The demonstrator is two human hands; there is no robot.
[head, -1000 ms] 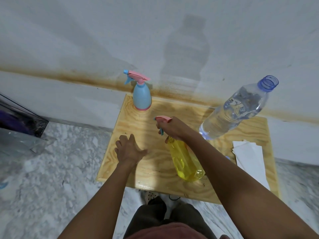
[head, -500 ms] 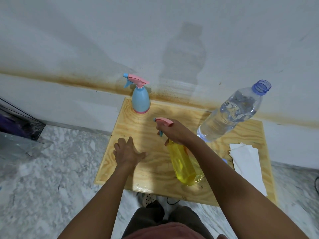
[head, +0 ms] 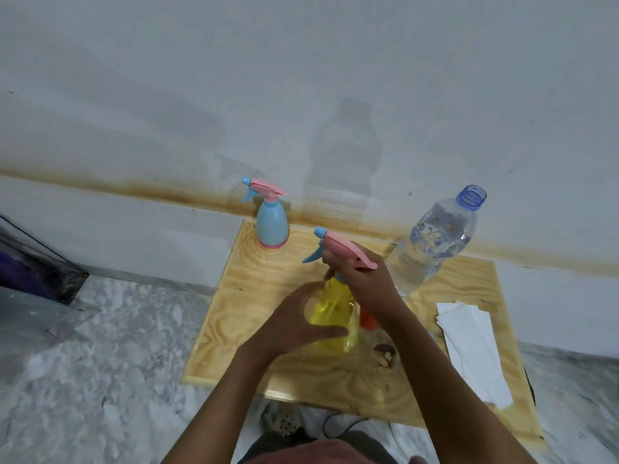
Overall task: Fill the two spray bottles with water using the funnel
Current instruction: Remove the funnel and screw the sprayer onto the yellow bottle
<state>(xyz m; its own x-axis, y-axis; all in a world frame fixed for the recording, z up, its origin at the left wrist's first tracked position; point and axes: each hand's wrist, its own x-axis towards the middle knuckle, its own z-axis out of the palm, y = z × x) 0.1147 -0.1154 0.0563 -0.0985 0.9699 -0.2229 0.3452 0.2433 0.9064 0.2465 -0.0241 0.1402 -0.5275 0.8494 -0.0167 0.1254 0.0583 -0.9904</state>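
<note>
Curls left hand (head: 294, 326) round yellow spray bottle (head: 330, 316), clasps its pink trigger head (head: 345, 252) with right hand (head: 365, 283); holds long axis near upright over wooden board (head: 254, 296), head uppermost, nearer right hand.

Bare wood is seen across the left part of the wooden tabletop (head: 241, 306), bounded at the far edge by the blue spray bottle (head: 272, 226). The middle is filled by the yellow spray bottle (head: 330, 316). The right is blocked by the uncapped water bottle (head: 432, 242), far, and the white paper (head: 472, 346), near.
</note>
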